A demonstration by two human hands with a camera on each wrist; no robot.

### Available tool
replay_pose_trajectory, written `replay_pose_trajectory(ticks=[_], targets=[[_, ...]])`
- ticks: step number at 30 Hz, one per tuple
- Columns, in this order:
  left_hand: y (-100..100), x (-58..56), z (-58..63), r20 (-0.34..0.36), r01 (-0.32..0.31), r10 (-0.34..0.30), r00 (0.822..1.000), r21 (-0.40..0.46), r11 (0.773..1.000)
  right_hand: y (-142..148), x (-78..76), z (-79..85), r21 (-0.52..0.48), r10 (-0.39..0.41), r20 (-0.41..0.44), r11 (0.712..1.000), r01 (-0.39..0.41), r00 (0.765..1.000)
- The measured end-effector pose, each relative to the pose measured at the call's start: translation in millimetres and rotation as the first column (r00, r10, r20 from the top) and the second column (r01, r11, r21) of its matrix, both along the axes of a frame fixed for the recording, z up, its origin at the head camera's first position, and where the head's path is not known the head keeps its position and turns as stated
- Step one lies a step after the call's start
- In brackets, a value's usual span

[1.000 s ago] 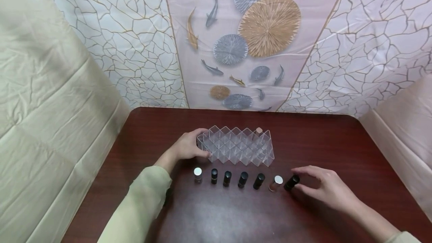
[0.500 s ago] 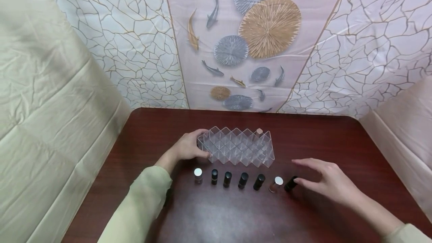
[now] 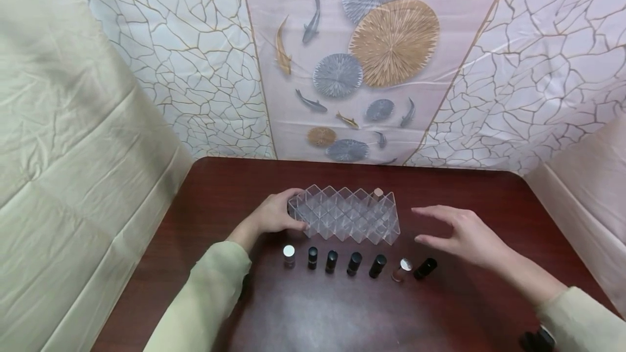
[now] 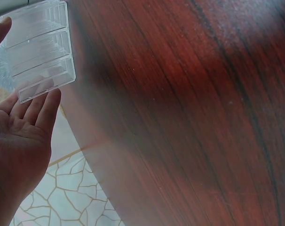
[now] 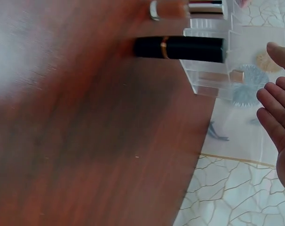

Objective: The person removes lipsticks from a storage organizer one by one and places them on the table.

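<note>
A clear lipstick organizer (image 3: 344, 216) with diamond-shaped compartments stands on the table. My left hand (image 3: 275, 213) holds its left end, thumb in front and fingers behind. One tube with a pinkish cap (image 3: 377, 193) stands in a compartment near its right back corner. My right hand (image 3: 467, 234) hovers right of the organizer with thumb and fingers apart, holding nothing. Nearest below it, a black lipstick (image 3: 425, 268) ends the row, also plain in the right wrist view (image 5: 180, 48). Left of that is a tube with a silver cap (image 3: 402, 270).
Several black lipsticks (image 3: 354, 263) continue the row in front of the organizer, with a silver-capped tube (image 3: 289, 256) at its left end. The dark red wooden table (image 3: 318, 314) meets patterned cloth (image 3: 337, 58) at the back and cream cloth (image 3: 88, 178) at the left.
My right hand has let go of the black lipstick at the row's right end and moved up and away toward the back. The left hand keeps its place on the organizer.
</note>
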State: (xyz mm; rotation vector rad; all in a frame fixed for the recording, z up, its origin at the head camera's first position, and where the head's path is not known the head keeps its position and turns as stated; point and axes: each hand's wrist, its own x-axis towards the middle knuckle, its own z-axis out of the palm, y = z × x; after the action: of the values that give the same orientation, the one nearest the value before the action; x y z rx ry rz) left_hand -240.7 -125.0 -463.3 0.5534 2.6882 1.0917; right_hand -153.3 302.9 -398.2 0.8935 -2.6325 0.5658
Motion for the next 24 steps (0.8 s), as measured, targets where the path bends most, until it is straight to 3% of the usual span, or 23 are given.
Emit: replay_pose_trajectory(ticks=[13,24], targets=[[0.2,1.3,0.2,0.006,-0.009,0.009,1.0,-0.004,1.0,-15.7,-37.8,20.4,0.022,0.021,0.087,0.999,-0.023,0.996],[0.2,1.9,1.8,0.015,-0.013,0.013,1.0,-0.001,1.0,-23.8,-62.1,17.9,0.0,-0.038,0.175,0.999,0.038,0.984]])
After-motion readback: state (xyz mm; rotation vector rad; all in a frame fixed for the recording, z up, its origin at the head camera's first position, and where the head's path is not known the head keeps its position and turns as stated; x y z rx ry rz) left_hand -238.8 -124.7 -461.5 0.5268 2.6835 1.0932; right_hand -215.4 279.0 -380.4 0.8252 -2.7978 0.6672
